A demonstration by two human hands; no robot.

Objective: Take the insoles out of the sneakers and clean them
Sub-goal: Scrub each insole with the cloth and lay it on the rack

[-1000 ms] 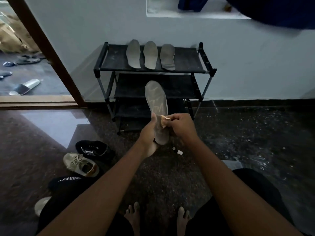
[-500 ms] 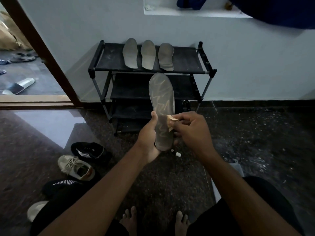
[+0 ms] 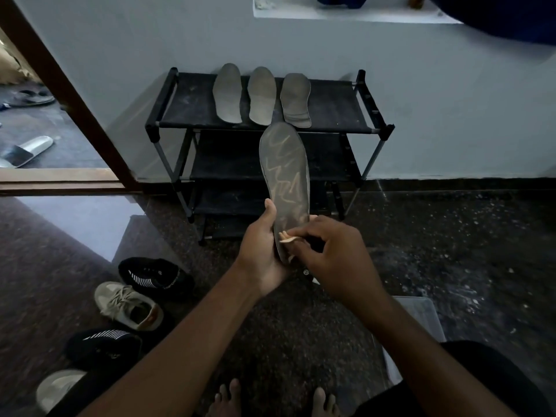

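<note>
Grey insole [image 3: 285, 176] held upright in front of black shoe rack [image 3: 168, 97], toe end up, heel end down, pale zigzag streaks across its face.

Left hand [image 3: 264, 257] wrapped round heel end from the left, palm behind, thumb lying up along the left edge.

Right hand [image 3: 334, 254] just to the right, fingers curled, pinching a small pale piece [image 3: 287, 237] against the lower face of the insole. Cloth or sponge, cannot tell.

Both hands on the lower third of the insole; upper part free, overlapping the rack's middle shelves in this view.

Three more insoles [image 3: 261, 96] side by side on the rack's top shelf, well apart from the hands.

On dark speckled floor [image 3: 451, 251], left of the left forearm: black sneaker [image 3: 153, 276], then beige sneaker [image 3: 129, 305] just beside it. Nearer, a second black one and a second pale one, partly hidden.

Translucent box [image 3: 421, 320] on floor behind right forearm.
</note>
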